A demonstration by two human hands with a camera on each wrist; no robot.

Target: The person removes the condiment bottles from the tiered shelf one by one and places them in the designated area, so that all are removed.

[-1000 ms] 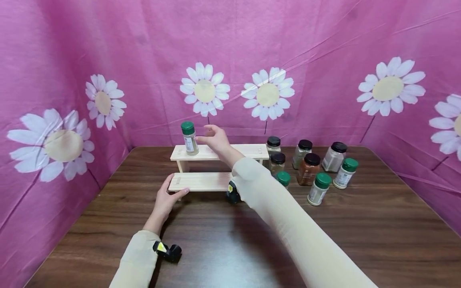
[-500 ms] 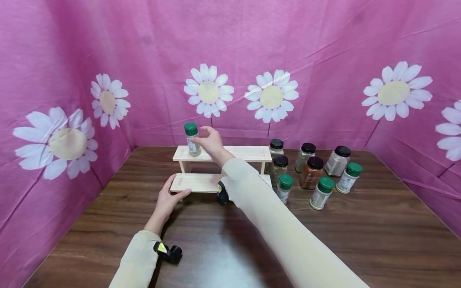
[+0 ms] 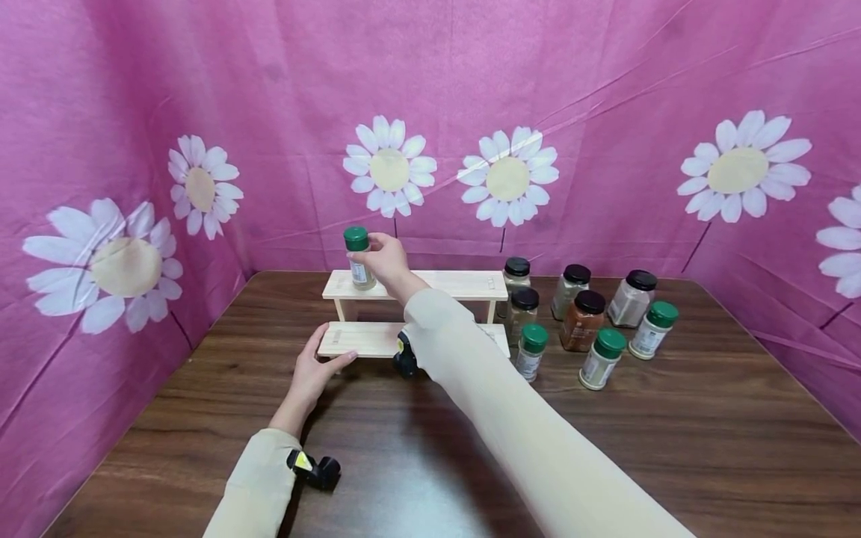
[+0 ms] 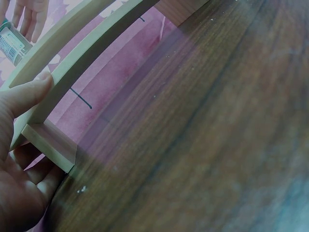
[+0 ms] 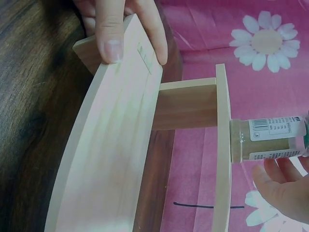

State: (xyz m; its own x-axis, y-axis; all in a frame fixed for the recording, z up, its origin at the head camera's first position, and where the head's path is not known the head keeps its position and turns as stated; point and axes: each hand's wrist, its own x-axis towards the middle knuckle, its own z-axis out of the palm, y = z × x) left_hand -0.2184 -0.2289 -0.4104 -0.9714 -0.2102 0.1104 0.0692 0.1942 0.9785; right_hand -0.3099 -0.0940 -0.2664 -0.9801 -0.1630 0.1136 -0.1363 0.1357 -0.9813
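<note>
A two-tier wooden spice rack (image 3: pixel 457 282) stands on the table. My left hand (image 3: pixel 312 377) grips the left end of its lower shelf, thumb on the front edge and fingers round the far side, as the left wrist view (image 4: pixel 21 193) also shows. Upright on the left of the upper shelf is a spice jar (image 3: pixel 362 275) with a green lid and a label. My right hand (image 3: pixel 388 261) holds this jar near its lid, thumb in front and fingers behind. In the right wrist view, the jar (image 5: pixel 270 137) sits against the shelf with curled fingers at its lid end.
Right of the rack stand several jars: black-lidded ones, including a reddish-brown jar (image 3: pixel 582 325), and green-lidded ones, the nearest a pale jar (image 3: pixel 599 362). A pink daisy-print cloth (image 3: pixel 430 90) hangs behind the brown wooden table (image 3: pixel 403 463).
My right hand has moved left to the green-lidded jar and closed round its upper part. The left hand has kept its grip on the rack. The head view has shifted slightly.
</note>
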